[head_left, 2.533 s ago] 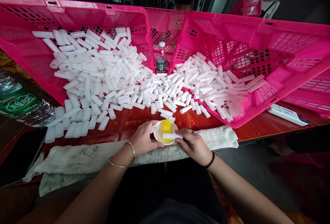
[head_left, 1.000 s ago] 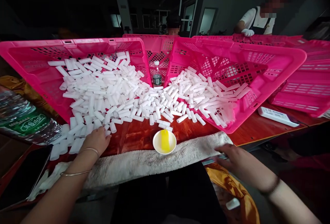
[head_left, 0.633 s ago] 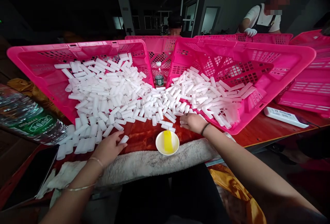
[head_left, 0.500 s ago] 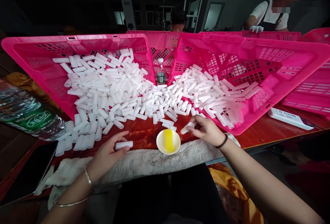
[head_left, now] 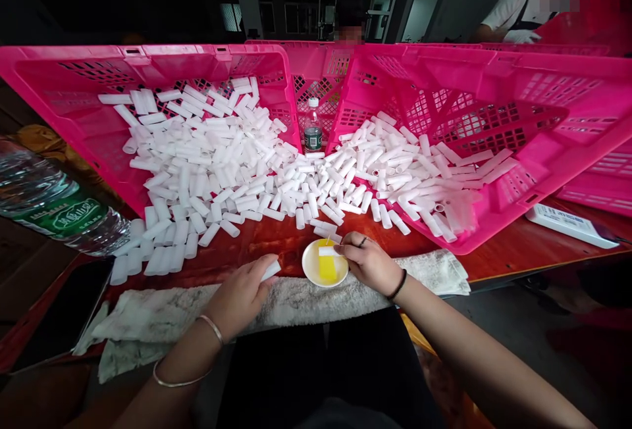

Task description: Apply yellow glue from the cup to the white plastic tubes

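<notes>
My right hand [head_left: 371, 263] pinches a short white plastic tube [head_left: 328, 251] by its right end. That tube lies level over a small white bowl [head_left: 308, 270], across a yellow piece [head_left: 326, 270] in it; whether they touch I cannot tell. My left hand [head_left: 245, 291] is left of the bowl, its back turned up and its fingers closed on another white tube [head_left: 270, 270], whose end sticks out at the fingertips. Beyond both hands a large heap of similar white tubes [head_left: 207, 152] spills from two tilted pink crates [head_left: 39, 87] onto the red table [head_left: 247, 241].
A rolled grey towel [head_left: 306, 304] lines the table's front edge. At left are a large water bottle [head_left: 64, 208] and a dark phone [head_left: 59, 317]. A small bottle [head_left: 313, 127] stands between the crates. A white power strip [head_left: 570, 225] lies at right; a gloved co-worker [head_left: 518, 21] is behind.
My right hand has moved left, bringing its tube over the bowl. My left hand has shifted right toward the bowl with its tube and turned back upward. The view has tilted slightly.
</notes>
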`<state>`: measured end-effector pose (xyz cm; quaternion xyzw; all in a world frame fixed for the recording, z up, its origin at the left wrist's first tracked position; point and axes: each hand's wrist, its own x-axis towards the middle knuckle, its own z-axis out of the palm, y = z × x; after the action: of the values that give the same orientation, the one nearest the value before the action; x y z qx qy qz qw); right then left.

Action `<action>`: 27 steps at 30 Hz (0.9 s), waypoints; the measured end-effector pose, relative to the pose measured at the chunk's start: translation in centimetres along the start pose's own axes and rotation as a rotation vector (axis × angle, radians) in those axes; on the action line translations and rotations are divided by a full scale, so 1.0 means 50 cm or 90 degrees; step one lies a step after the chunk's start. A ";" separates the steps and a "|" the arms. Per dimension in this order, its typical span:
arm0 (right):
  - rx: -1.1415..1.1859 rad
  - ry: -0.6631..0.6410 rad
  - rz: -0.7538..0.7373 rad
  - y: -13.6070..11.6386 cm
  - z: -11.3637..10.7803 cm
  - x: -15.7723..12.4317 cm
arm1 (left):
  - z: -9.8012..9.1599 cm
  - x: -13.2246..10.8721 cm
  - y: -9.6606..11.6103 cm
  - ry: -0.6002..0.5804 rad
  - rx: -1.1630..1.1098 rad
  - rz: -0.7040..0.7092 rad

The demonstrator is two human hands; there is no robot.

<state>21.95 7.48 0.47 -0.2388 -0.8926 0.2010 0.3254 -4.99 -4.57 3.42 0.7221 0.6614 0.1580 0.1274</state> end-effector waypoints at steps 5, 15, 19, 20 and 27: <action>0.175 -0.019 0.105 -0.003 0.001 0.002 | 0.035 -0.024 -0.012 0.181 -0.143 -0.062; 0.127 -0.025 0.042 -0.027 -0.002 -0.021 | 0.052 -0.031 -0.016 0.246 -0.223 -0.148; 0.193 -0.005 0.173 -0.029 0.004 -0.030 | 0.055 -0.029 -0.019 0.259 -0.226 -0.134; 0.167 -0.005 0.164 -0.030 0.004 -0.033 | 0.056 -0.030 -0.020 0.259 -0.230 -0.128; 0.125 -0.009 0.039 -0.043 0.003 -0.053 | 0.056 -0.032 -0.024 0.250 -0.261 -0.139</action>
<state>23.02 4.24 0.19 -0.2315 -0.8633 0.2987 0.3345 -5.08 -5.96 0.29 0.5613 0.7016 0.4102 0.1562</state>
